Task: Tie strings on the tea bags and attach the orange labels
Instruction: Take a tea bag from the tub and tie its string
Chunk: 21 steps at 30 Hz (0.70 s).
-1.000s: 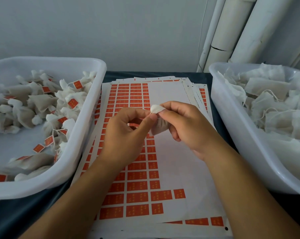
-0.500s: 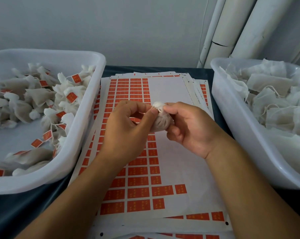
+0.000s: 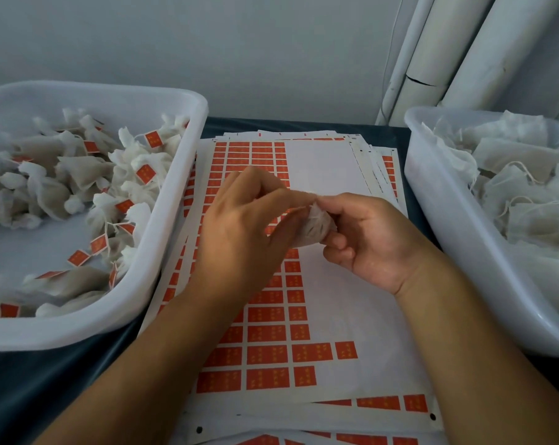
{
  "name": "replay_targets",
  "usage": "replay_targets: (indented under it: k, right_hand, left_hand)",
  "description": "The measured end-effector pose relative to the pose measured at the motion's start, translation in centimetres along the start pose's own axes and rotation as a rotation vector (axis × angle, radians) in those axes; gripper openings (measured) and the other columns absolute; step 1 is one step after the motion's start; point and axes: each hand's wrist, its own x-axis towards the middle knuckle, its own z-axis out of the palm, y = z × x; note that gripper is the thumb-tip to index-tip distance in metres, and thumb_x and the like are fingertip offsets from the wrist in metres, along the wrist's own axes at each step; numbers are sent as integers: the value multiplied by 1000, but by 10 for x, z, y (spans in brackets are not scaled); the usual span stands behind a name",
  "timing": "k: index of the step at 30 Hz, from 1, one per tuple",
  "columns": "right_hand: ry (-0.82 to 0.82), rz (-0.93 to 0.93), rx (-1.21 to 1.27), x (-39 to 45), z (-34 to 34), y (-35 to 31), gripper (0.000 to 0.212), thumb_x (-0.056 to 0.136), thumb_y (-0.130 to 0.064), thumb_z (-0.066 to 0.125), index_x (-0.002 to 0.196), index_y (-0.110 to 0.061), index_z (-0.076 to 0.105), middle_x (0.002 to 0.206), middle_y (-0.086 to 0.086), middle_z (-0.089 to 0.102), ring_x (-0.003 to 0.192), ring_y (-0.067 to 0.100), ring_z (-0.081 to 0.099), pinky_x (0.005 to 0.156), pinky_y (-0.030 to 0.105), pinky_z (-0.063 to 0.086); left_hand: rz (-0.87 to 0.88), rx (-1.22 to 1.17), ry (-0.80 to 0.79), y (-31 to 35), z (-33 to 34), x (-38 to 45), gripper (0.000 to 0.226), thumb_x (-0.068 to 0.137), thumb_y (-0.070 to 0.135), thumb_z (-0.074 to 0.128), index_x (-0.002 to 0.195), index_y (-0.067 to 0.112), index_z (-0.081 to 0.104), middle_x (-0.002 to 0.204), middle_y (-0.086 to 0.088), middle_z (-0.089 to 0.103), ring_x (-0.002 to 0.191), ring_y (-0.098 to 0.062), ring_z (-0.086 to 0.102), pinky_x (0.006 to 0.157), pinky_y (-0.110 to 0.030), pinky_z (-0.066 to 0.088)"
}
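A small white tea bag hangs between my two hands above the label sheets. My right hand curls its fingers round the bag's body. My left hand pinches at the bag's gathered top with its fingertips; the string there is too fine and blurred to make out. Under the hands lies a stack of white sheets with rows of orange labels; much of the top sheet's right side is bare white backing.
A white tub on the left holds several tied tea bags with orange labels. A white tub on the right holds several flat tea bags with loose strings. Dark tablecloth shows in front; white pipes stand behind.
Both hands moved slightly lower and to the right with the tea bag. My left hand's fingers shifted over the bag's top, and the bag turned in my right hand.
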Motion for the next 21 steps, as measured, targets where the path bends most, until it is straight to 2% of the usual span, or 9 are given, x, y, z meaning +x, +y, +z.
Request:
replay_targets:
  k: [2,4,11,17,21]
  right_hand:
    - [-4,0,0,0,-1,0,29,102,-24,54,88,-16,78,76,0,63,53,8,44,45,18,37]
    - [-5,4,-12,0,-1,0,30,103,-24,54,88,-16,79,76,0,62,53,8,45,45,18,37]
    - [40,-28,-197,2,-6,1,32,103,-28,56,84,-19,80,74,-1,63,55,10,47,48,21,37]
    - [70,-105,-416,2,-6,-1,33,105,-30,53,80,-18,72,65,0,56,53,8,49,48,21,41]
    - [95,-210,-671,3,-4,1,24,105,-31,53,89,-19,65,63,-5,60,51,8,54,49,19,47]
  left_hand:
    - [57,20,18,-3,0,1,15,90,19,76,100,9,81,93,-10,70,84,-26,63,67,-40,56]
    - [72,27,25,-5,0,1,14,89,18,76,97,7,81,90,-11,71,82,-27,63,66,-40,56]
    - [55,66,-35,-7,2,1,13,87,19,81,93,7,80,90,-9,70,84,-23,61,72,-25,46]
    - [-85,54,-165,-4,5,0,18,93,32,71,98,15,74,101,1,63,93,-7,50,75,-13,37]
    - [-188,63,-268,2,3,0,10,95,39,58,92,29,58,99,15,50,85,-7,49,67,-11,37]
